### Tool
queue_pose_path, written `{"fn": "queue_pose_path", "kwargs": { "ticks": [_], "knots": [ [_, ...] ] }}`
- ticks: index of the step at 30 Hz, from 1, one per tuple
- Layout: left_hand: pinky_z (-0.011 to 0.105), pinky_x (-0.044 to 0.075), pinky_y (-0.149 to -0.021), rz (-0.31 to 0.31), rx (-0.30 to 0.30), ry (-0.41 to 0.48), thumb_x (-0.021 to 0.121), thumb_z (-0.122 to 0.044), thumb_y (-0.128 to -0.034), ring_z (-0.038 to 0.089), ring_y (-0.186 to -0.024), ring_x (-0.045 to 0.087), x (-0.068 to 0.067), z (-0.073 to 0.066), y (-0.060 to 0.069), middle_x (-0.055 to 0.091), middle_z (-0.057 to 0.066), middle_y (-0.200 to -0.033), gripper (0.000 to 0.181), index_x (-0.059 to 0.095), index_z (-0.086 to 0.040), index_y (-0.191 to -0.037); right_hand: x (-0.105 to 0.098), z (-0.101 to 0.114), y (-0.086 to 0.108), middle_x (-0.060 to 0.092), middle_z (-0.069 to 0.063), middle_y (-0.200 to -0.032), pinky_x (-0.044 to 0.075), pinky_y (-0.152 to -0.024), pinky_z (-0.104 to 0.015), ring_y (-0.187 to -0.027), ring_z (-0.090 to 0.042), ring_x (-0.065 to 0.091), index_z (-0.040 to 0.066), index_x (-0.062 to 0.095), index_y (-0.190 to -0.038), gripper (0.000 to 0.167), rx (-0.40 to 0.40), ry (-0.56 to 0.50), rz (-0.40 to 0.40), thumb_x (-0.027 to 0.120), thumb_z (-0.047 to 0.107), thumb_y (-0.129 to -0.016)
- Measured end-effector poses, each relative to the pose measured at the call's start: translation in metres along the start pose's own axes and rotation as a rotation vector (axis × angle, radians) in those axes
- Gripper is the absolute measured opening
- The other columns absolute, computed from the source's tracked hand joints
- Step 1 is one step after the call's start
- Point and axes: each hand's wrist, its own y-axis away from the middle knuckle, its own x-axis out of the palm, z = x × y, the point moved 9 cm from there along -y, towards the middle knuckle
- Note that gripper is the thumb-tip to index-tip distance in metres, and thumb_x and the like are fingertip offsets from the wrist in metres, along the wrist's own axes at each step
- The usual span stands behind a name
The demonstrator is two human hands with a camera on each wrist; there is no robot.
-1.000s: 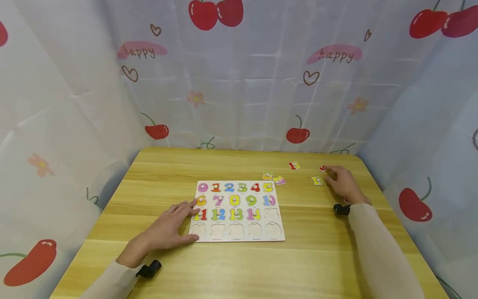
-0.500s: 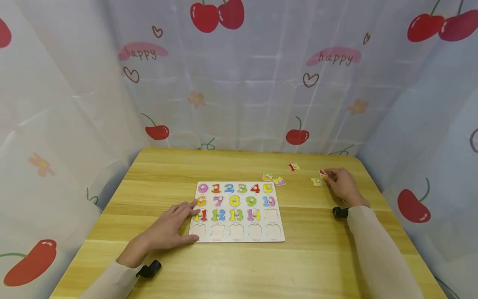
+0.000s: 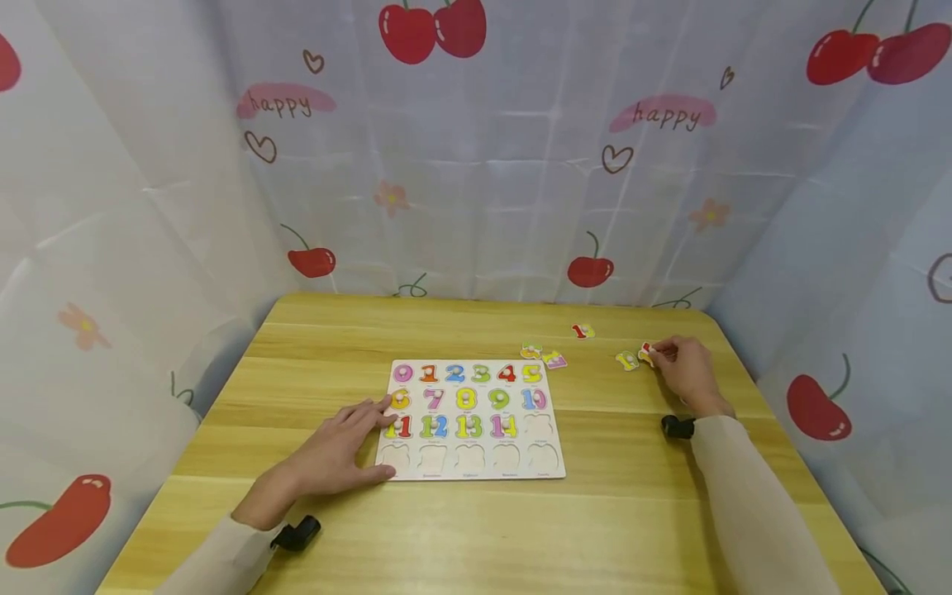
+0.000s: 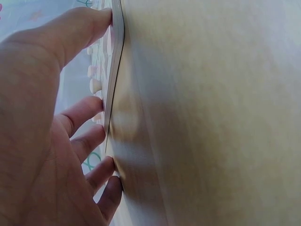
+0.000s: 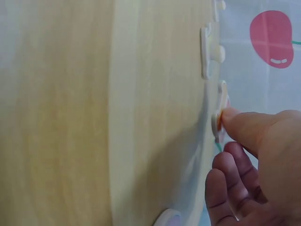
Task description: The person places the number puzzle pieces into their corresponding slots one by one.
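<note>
My left hand (image 3: pixel 335 454) rests at the left edge of a white number puzzle board (image 3: pixel 470 457), thumb on its lower corner and fingertips beside the 6 and 11. The board carries number pieces 0 to 14; its remaining recesses show bare wood. At the table's right, my right hand (image 3: pixel 687 376) pinches a red and yellow number piece (image 3: pixel 645 354). The right wrist view shows the thumb against this piece (image 5: pixel 220 115), which stands tilted close to the tabletop; its digits are partly hidden. A yellow-green number piece (image 3: pixel 627 360) lies just left of it.
Behind the board's right corner lie a green and orange piece (image 3: pixel 531 351) and a yellow and pink piece (image 3: pixel 554 360). Farther back is a red and yellow piece (image 3: pixel 583 331). Another piece (image 5: pixel 170 218) shows below the right hand. A printed curtain (image 3: pixel 476 207) encloses the table.
My right hand has drawn the red and yellow number piece slightly toward me, next to the yellow-green one. The left hand and the board have stayed in place.
</note>
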Motion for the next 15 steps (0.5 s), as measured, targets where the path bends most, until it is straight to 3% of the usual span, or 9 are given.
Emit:
{"fn": "queue_pose_path", "kwargs": {
  "ticks": [5, 7, 9, 11, 13, 15],
  "knots": [
    [0.084, 0.040, -0.128, -0.004, 0.001, -0.005, 0.086, -0.062, -0.1009, 0.055, -0.170, 0.042, -0.001, -0.001, 0.000, 0.039, 0.011, -0.191, 0.085, 0.060, -0.017, -0.169, -0.010, 0.009, 0.007, 0.077, -0.036, -0.121, 0.066, -0.087, -0.062, -0.104, -0.052, 0.080, -0.008, 0.083, -0.120, 0.025, -0.037, -0.031, -0.077, 0.078, 0.015, -0.112],
    [0.084, 0.040, -0.128, -0.007, 0.002, -0.005, 0.086, -0.061, -0.1007, 0.055, -0.170, 0.042, -0.002, -0.002, 0.000, 0.039, 0.011, -0.191, 0.085, 0.060, -0.016, -0.168, -0.013, 0.013, 0.010, 0.078, -0.035, -0.126, 0.067, -0.093, -0.066, -0.107, -0.053, 0.083, -0.006, 0.083, -0.120, 0.025, -0.053, -0.042, -0.089, 0.079, 0.017, -0.112],
    [0.084, 0.040, -0.129, -0.007, 0.000, -0.006, 0.086, -0.061, -0.1006, 0.054, -0.170, 0.042, -0.002, -0.002, 0.000, 0.039, 0.011, -0.191, 0.086, 0.060, -0.016, -0.169, -0.013, 0.019, 0.014, 0.079, -0.031, -0.132, 0.070, -0.093, -0.053, -0.108, -0.051, 0.085, -0.004, 0.083, -0.120, 0.025, -0.064, -0.068, -0.089, 0.081, 0.019, -0.112],
    [0.084, 0.039, -0.129, -0.006, -0.001, -0.003, 0.087, -0.060, -0.1004, 0.054, -0.171, 0.042, -0.002, -0.002, 0.000, 0.039, 0.011, -0.191, 0.086, 0.060, -0.016, -0.169, -0.013, 0.026, 0.018, 0.081, -0.028, -0.134, 0.070, -0.088, -0.030, -0.108, -0.049, 0.086, -0.003, 0.084, -0.119, 0.023, -0.083, -0.105, -0.090, 0.083, 0.018, -0.110],
    [0.084, 0.038, -0.130, -0.006, -0.001, -0.002, 0.087, -0.060, -0.1004, 0.055, -0.171, 0.042, -0.002, -0.002, 0.000, 0.039, 0.011, -0.191, 0.086, 0.060, -0.016, -0.169, -0.012, 0.036, 0.022, 0.084, -0.026, -0.130, 0.061, -0.083, -0.009, -0.107, -0.047, 0.086, -0.003, 0.084, -0.116, 0.020, -0.115, -0.141, -0.103, 0.086, 0.016, -0.108],
    [0.084, 0.038, -0.130, -0.006, 0.000, -0.002, 0.087, -0.059, -0.1007, 0.055, -0.171, 0.042, -0.002, -0.002, 0.001, 0.039, 0.011, -0.191, 0.085, 0.060, -0.016, -0.169, -0.012, 0.045, 0.026, 0.086, -0.026, -0.122, 0.051, -0.080, 0.002, -0.103, -0.045, 0.086, -0.003, 0.084, -0.112, 0.018, -0.147, -0.169, -0.127, 0.089, 0.013, -0.105]
  ]
}}
